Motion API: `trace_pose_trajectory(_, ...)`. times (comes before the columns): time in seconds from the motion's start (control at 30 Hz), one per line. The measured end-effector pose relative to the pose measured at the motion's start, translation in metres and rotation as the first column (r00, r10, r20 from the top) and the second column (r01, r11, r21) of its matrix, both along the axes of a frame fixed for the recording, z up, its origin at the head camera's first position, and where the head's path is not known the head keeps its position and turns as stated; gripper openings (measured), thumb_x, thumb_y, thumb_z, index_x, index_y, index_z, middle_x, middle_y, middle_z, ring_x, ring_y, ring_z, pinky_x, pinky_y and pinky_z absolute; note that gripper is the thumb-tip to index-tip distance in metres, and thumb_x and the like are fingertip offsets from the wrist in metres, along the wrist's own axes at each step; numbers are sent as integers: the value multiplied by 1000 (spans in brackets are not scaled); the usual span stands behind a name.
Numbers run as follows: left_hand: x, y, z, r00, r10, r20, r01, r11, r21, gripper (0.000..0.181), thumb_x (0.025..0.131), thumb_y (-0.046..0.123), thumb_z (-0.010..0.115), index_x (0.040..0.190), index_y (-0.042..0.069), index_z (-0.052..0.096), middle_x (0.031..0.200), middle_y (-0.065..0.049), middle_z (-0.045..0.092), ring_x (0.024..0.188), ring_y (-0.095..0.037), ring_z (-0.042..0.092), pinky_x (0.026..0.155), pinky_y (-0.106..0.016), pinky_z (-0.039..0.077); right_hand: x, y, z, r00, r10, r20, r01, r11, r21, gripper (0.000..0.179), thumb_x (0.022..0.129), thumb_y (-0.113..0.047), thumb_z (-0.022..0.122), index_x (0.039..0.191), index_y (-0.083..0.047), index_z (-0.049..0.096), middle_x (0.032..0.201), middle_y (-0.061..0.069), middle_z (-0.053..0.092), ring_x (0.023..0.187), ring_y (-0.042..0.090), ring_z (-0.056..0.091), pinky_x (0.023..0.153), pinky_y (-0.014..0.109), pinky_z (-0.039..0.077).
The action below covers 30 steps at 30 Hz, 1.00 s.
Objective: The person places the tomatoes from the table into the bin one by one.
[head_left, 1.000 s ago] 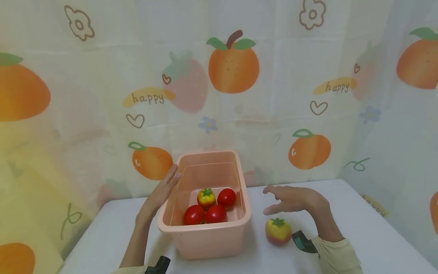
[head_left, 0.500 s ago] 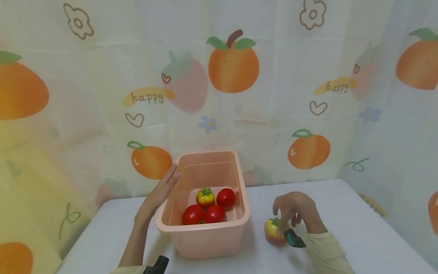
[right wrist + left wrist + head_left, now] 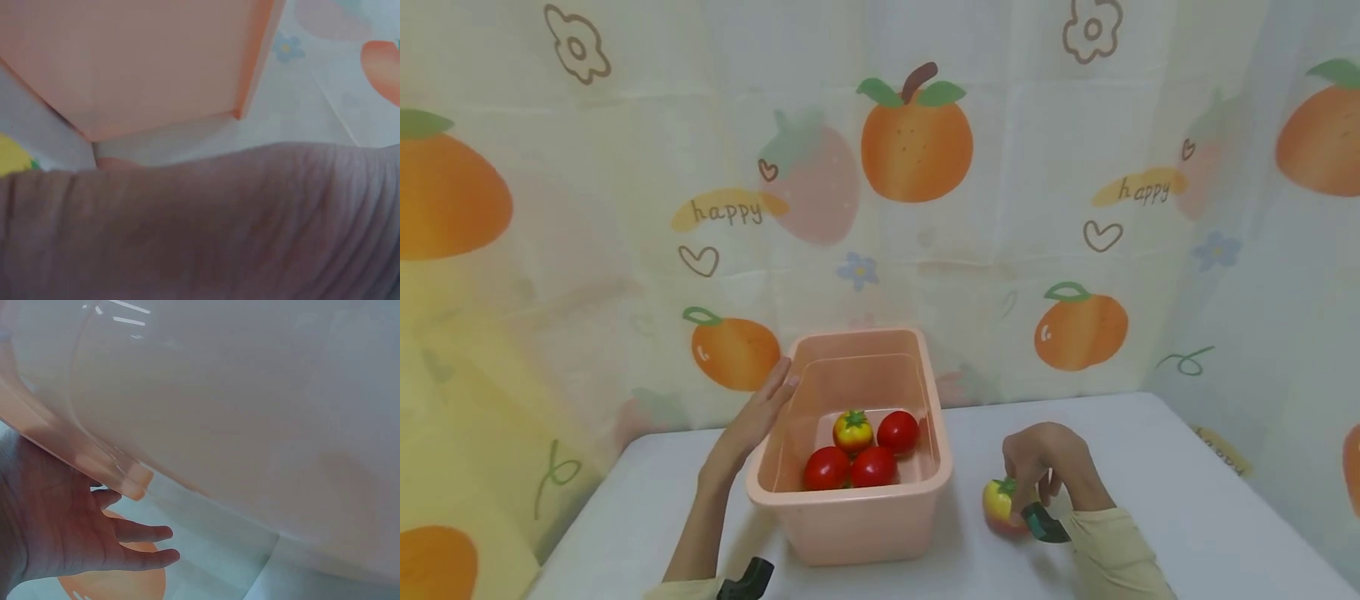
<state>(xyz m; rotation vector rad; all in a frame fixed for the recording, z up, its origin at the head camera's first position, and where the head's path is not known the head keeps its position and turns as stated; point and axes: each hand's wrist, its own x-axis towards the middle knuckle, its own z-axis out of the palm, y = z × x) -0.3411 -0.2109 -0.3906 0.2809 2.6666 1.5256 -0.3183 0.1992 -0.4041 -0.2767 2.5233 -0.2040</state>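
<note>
My left hand [image 3: 751,423] rests along the left side of a pink plastic bin [image 3: 857,529], its fingers straight at the rim. In the left wrist view the palm and spread fingers [image 3: 140,531] lie beside the bin's edge. Right of the bin, a yellow-and-red fruit with a green leafy top [image 3: 997,502] sits on the white table. My right hand [image 3: 1045,454] is bent down over it, fingers curled and thumb at its side, covering its right part. In the right wrist view the wrist fills the lower half, with a yellow bit of fruit [image 3: 12,156] at the left edge.
Inside the bin are red tomatoes [image 3: 898,432] and one smaller yellow-red fruit with a green top [image 3: 853,432]. A fruit-printed curtain [image 3: 917,275] hangs behind and beside the white table [image 3: 1120,467].
My right hand has come from above and behind the fruit down onto it, its fingers going from outstretched to curled. My left hand and the bin stay in place.
</note>
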Motion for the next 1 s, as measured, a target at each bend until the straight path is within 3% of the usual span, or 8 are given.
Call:
trace_pose_trajectory(0.23, 1, -2, 0, 1000, 5, 3, -5, 1000, -1, 78, 108, 60, 36, 170, 25, 4, 179, -3, -2, 166, -41, -2, 124, -75, 13, 1, 1, 3, 999, -43, 22, 44, 997, -62, 31, 73, -25, 91, 82, -8, 67, 81, 4, 72, 72, 18, 70, 74, 33, 64)
trace_pose_trajectory(0.33, 1, -2, -1, 1000, 7, -3, -7, 1000, -4, 79, 108, 61, 36, 170, 25, 3, 179, -2, -2, 166, -41, -2, 124, -75, 13, 2, 3, 8, 995, -92, 26, 95, 986, -137, 43, 72, -16, 88, 104, -10, 60, 95, 7, 65, 73, 18, 68, 70, 29, 61)
trace_pose_trajectory(0.47, 0, -2, -1, 1000, 4, -10, -4, 1000, -6, 78, 108, 60, 36, 170, 25, 3, 179, -2, -3, 165, -41, -2, 123, -75, 13, 6, 9, 17, 992, -126, 17, 127, 967, -220, 77, 73, -13, 81, 142, -12, 46, 104, 9, 55, 71, 17, 61, 65, 24, 54)
trace_pose_trajectory(0.57, 0, -3, 0, 1000, 4, -5, -4, 1000, -4, 79, 108, 61, 36, 170, 24, 4, 179, -3, -2, 165, -41, -2, 123, -75, 12, 10, 14, 26, 994, -98, -45, 84, 964, -251, 73, 75, -20, 79, 140, -12, 46, 100, 8, 55, 72, 19, 55, 68, 27, 49)
trace_pose_trajectory(0.67, 1, -3, 0, 1000, 6, 3, -6, 1000, -6, 80, 107, 62, 37, 170, 25, 3, 179, -3, -2, 165, -41, -2, 123, -76, 12, 14, 18, 34, 988, -38, -149, -11, 950, -312, 53, 75, -27, 78, 117, -13, 48, 91, 6, 56, 76, 19, 53, 68, 31, 44)
trace_pose_trajectory(0.8, 1, -3, 0, 1000, 5, -5, -5, 1000, -11, 82, 107, 63, 37, 170, 24, 3, 179, -4, -2, 165, -42, -2, 123, -75, 13, 13, 20, 45, 941, 21, -338, -185, 868, -461, 55, 84, -35, 79, 121, -11, 45, 94, 2, 59, 85, 18, 56, 71, 28, 48)
trace_pose_trajectory(0.9, 1, -3, 0, 1000, 7, -8, -7, 1000, -13, 81, 107, 63, 37, 170, 25, 3, 179, -3, -2, 166, -41, -1, 123, -75, 13, 12, 12, 51, 871, -16, -491, -292, 787, -543, 63, 90, -38, 79, 132, -11, 41, 100, 3, 60, 88, 18, 57, 70, 24, 50)
trace_pose_trajectory(1.0, 2, -3, 0, 1000, 8, -8, -8, 1000, -14, 80, 107, 63, 37, 170, 25, 3, 180, -2, -2, 166, -41, -2, 123, -75, 12, 14, -6, 53, 800, -94, -593, -341, 741, -578, 68, 91, -38, 80, 138, -13, 40, 107, 3, 63, 92, 19, 58, 71, 23, 53)
